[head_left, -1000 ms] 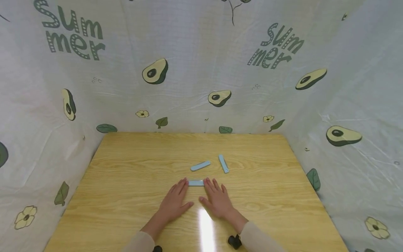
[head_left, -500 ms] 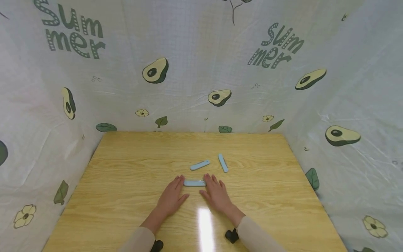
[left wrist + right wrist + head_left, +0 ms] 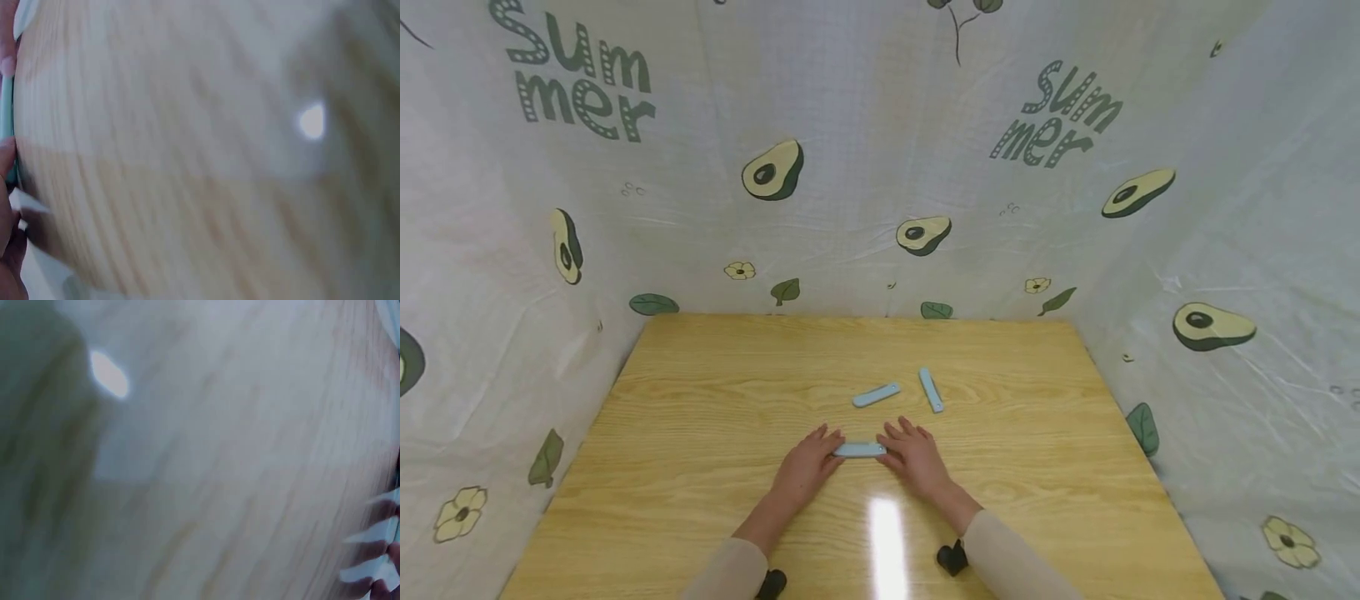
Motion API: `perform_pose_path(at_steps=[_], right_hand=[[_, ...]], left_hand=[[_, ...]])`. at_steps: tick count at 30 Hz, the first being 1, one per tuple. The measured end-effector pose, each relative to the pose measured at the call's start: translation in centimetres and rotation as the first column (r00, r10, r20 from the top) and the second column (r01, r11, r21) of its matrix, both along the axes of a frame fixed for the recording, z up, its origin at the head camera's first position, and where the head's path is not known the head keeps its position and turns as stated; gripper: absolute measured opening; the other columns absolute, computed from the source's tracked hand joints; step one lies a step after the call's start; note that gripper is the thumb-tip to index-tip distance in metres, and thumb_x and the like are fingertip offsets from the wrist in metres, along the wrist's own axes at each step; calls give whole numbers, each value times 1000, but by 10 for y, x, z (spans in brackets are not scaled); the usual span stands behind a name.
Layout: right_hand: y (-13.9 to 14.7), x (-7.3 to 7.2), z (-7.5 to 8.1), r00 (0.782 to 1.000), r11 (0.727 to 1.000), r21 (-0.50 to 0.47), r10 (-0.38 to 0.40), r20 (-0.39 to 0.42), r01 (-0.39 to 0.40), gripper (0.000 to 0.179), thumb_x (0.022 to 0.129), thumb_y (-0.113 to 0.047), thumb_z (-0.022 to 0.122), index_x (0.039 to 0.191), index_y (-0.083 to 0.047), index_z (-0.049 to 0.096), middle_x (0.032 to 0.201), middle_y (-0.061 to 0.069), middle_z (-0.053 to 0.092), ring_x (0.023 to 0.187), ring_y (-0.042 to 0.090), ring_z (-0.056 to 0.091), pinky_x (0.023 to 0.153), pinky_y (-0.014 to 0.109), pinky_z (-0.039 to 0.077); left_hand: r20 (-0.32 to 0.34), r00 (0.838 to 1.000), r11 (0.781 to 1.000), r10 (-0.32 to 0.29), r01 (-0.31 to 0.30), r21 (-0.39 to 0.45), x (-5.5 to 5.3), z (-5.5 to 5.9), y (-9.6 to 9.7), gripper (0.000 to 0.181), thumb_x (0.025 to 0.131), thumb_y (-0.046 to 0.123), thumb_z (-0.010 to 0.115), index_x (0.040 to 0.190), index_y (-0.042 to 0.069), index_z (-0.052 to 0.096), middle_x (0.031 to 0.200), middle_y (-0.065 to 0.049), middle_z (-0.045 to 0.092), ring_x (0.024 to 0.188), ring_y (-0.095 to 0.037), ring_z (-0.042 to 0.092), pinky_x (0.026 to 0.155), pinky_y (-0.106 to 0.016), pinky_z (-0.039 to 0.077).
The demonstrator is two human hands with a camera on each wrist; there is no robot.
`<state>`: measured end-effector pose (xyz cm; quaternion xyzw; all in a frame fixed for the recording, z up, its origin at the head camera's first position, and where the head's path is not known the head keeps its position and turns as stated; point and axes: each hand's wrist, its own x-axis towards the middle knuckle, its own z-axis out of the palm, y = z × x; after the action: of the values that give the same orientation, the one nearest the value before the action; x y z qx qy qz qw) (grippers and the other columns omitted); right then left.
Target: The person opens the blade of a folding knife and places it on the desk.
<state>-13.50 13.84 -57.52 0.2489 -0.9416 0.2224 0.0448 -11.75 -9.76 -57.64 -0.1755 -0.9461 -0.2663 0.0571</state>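
A slim light-blue bar point(image 3: 860, 450), rounded at its left end and with a small dot or hole at the right, lies crosswise between both hands. My left hand point(image 3: 803, 468) pinches its left end between thumb and fingers. At the other end, my right hand point(image 3: 919, 460) holds it with the thumb on the near side and fingertips beyond. Only a strip of the bar point(image 3: 7, 106) shows at the far left of the left wrist view, with fingers on it. Fingers point(image 3: 392, 553) appear at the right edge of the right wrist view.
Two similar light-blue bars lie beyond the hands: one slanted bar point(image 3: 876, 395) and one steeper bar point(image 3: 931, 390) to its right. The wooden table point(image 3: 715, 375) is enclosed by a white cloth point(image 3: 850, 100) printed with avocados. Light glares off the tabletop between the forearms.
From lying flat at the bar's ends, both hands have closed their thumbs and fingers on it. The bar has shifted slightly toward me. The other two bars have stayed put.
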Motion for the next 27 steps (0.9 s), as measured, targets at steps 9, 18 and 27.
perform_pose_path(at_steps=[9,18,27], right_hand=[[9,1,0,990,982,-128,137,-41,-141,28,85,-23,72,111,-12,73,122,4,69,123,30,56,97,52,49],[5,-3,9,944,910,-415,140,299,-4,20,89,-15,70,108,-10,66,102,5,69,90,10,64,79,23,57],[-5,-12,11,759,606,-694,217,613,388,32,84,-2,72,111,13,60,96,6,73,81,3,67,73,17,57]], left_hand=[[22,1000,999,-21,20,42,1,6,-3,25,81,26,76,104,16,75,112,-8,73,104,-26,69,83,-40,59],[-65,997,986,39,-28,161,7,12,-2,22,80,18,78,102,13,75,100,-1,76,92,-17,71,77,-30,60],[415,906,749,88,-334,572,-3,19,-2,19,82,15,77,100,12,75,102,-6,72,89,-12,65,72,-17,57]])
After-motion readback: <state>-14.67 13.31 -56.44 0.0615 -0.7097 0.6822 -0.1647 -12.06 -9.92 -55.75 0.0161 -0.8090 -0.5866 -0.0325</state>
